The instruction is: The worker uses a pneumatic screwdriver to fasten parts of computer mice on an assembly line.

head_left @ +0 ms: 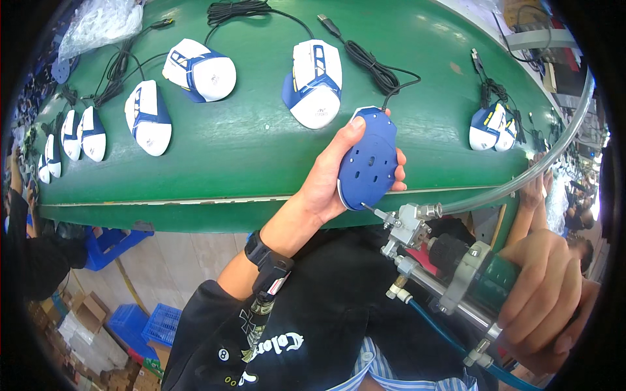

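My left hand [321,177] grips a computer mouse [370,176] with its blue underside turned up, showing several small holes. The thumb lies along one side and the fingertips curl round the other. The mouse's black cable runs off its far end to a tied bundle on the green belt. Fingers wrapped round its dark body, my right hand [541,290] holds a power screwdriver [456,274] with a metal head and clear hose. Its thin tip meets the near end of the mouse's underside; whether a screw sits there is too small to tell.
On the green belt [228,156] lies a white-and-blue mouse [316,88] just beyond my left hand. Several more stand to the left, and a pair [492,127] to the right. A clear hose [521,179] arcs on the right. Blue crates [160,324] stand lower left; other people work at both sides.
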{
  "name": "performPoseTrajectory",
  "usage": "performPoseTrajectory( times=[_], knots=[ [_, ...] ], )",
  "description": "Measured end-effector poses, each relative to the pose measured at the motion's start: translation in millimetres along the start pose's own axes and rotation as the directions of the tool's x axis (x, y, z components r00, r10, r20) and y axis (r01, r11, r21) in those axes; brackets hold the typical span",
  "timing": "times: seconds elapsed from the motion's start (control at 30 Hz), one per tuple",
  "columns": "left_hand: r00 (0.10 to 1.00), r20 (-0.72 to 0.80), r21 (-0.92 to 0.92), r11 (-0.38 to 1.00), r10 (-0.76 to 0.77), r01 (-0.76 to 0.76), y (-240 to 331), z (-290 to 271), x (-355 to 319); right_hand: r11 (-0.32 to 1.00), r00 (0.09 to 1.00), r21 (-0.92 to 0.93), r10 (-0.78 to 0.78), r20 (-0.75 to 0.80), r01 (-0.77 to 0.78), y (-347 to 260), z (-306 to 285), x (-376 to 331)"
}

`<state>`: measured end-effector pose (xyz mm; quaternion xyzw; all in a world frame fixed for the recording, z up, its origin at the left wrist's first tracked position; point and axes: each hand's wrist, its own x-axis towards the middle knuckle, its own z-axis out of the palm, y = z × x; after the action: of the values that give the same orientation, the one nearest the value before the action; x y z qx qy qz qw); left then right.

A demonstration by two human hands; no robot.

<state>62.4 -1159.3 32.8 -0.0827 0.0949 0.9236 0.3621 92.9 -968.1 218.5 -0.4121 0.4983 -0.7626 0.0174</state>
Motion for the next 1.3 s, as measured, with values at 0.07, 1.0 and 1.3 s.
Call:
performPoseTrajectory(
  times=[0.07, 1.0, 1.3],
  knots=[
    [1.0, 0.008, 0.008, 1.0, -0.005, 0.005, 2, -2, 1, 0.997, 0.996, -0.048, -0.061, -0.063, 0.058, 10, 7, -1],
    [0.834, 0.146, 0.41, -0.8, 0.532, 0.439, 73, 34, 4, 0.959, 0.956, -0.278, -0.125, -0.264, 0.049, -50, 3, -30],
    [0.952, 0.023, 0.918, 0.371, 0.306, -0.142, 97, 23, -42, 0.958, 0.963, -0.266, 0.037, -0.267, -0.111, -25, 9, 17]
  ],
)
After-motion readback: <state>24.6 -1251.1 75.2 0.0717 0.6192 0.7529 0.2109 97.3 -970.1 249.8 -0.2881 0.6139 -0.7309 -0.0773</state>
